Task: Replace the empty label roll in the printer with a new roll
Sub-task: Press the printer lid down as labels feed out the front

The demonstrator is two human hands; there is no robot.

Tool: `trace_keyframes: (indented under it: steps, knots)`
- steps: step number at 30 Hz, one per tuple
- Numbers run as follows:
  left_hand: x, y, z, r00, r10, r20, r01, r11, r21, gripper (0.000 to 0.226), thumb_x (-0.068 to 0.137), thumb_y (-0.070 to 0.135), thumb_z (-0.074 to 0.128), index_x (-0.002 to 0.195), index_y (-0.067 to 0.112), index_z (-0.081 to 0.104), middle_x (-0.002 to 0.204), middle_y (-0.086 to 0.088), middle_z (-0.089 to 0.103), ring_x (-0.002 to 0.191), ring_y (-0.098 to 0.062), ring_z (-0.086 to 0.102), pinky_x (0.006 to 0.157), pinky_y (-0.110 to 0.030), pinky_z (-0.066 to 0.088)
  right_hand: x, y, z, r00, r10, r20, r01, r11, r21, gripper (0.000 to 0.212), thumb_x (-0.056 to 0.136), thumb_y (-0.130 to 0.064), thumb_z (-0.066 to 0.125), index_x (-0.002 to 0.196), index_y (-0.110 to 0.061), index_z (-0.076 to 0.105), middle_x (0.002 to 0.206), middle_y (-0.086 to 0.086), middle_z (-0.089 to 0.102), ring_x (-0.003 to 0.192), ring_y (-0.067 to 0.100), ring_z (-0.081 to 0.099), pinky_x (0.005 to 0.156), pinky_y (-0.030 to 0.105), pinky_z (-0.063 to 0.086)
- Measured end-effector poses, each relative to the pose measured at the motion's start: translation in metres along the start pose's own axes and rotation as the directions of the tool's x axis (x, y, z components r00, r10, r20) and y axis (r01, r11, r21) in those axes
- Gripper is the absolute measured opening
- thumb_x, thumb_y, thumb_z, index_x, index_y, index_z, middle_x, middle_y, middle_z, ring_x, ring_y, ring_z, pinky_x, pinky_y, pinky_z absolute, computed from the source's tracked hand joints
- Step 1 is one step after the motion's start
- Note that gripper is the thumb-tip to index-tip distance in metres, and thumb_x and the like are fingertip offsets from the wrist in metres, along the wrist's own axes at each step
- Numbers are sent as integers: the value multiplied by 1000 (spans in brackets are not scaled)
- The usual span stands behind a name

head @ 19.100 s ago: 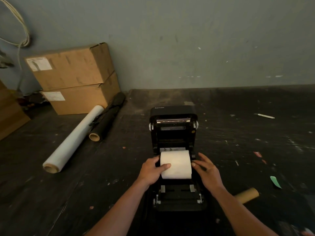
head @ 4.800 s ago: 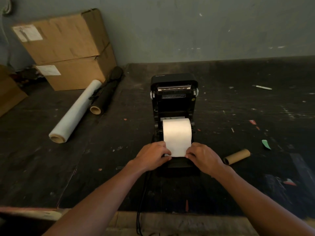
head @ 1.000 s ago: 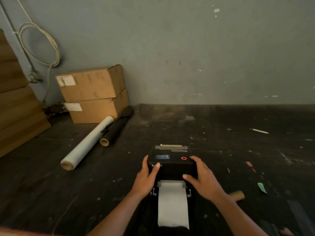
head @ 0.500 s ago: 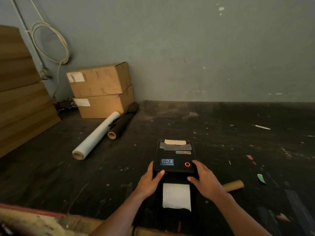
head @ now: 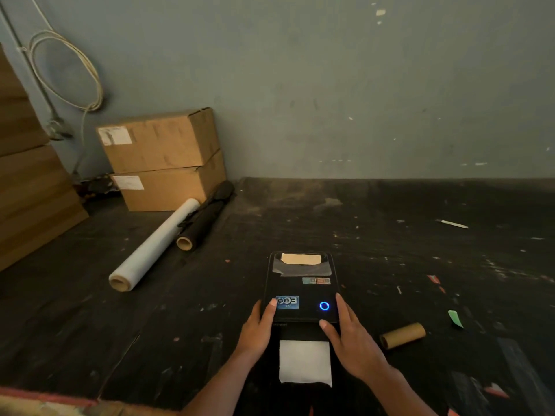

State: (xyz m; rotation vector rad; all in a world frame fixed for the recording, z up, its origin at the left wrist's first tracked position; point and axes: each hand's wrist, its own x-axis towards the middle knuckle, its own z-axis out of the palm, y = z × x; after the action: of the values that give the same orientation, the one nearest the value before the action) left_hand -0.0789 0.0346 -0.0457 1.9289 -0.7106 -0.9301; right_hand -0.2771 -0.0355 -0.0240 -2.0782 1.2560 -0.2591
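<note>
Since half a second ago the ring light on the printer's lid has turned from red to blue, and both hands have stayed put. The printer sits closed on the dark counter, its long axis running away from the person toward the wall, mouth facing the person. A white strip of label paper hangs out of that mouth, lying flat toward the person between the two wrists. The left hand presses its open grip against the lid's left side, thumb on the blue sticker; the right hand spreads flat over the right front corner, clamped on nothing. Right of the right hand lies the empty cardboard core, well apart, its axis crosswise.
</note>
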Motion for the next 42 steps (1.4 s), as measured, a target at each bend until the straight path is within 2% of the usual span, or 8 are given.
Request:
trace_keyframes:
  steps: [7,12,17,22,32,38,42]
  knots:
    - [2,-6,6,1000,-15,-2,15,991,-137,77,87,69,39,150,28,22,148,-7,41,133,-26,39,109,-43,28,1,3,8,998,1,-55,0,1000,12,79,91,-54,43,148,-32,-6,160,-1,9,143,20,22,110,41,34]
    - [3,-7,8,1000,-18,-6,17,985,-173,77,87,66,41,151,28,20,150,-7,38,136,-26,35,108,-41,28,2,5,9,998,8,-62,-7,1000,15,78,91,-53,43,148,-32,-6,160,-1,9,144,21,21,110,42,33]
    - [1,-8,8,1000,-17,-3,16,977,-211,77,86,67,42,150,30,21,148,-6,41,131,-25,40,93,-34,30,0,4,9,998,-1,-70,1,1000,9,77,92,-52,43,148,-31,-6,160,-1,10,143,21,22,110,42,33]
    - [1,-8,7,1000,-15,6,16,975,-220,78,84,70,43,149,33,24,146,-5,42,131,-25,40,100,-39,31,-1,4,9,997,-17,-80,17,1000,2,76,92,-52,41,149,-30,-5,160,1,10,143,22,22,109,42,33]
    - [3,-11,8,1000,-13,4,13,972,-234,78,84,70,44,149,33,23,147,-5,42,131,-25,40,105,-41,30,-1,4,8,997,-14,-82,15,1000,2,76,92,-52,41,149,-31,-5,160,-1,10,143,21,23,108,41,35]
    - [5,-12,8,1000,-11,9,13,968,-250,81,81,71,46,149,33,24,145,-5,43,129,-23,42,96,-36,31,-2,5,9,996,-17,-84,17,1000,7,77,92,-52,42,149,-32,-5,160,0,10,143,22,23,108,42,34]
    - [7,-14,8,1000,-14,6,15,968,-251,81,81,72,46,149,34,22,147,-4,41,130,-23,40,99,-37,31,-2,4,10,995,-20,-94,20,1000,0,77,92,-53,41,149,-32,-5,160,0,11,142,22,24,107,42,36]
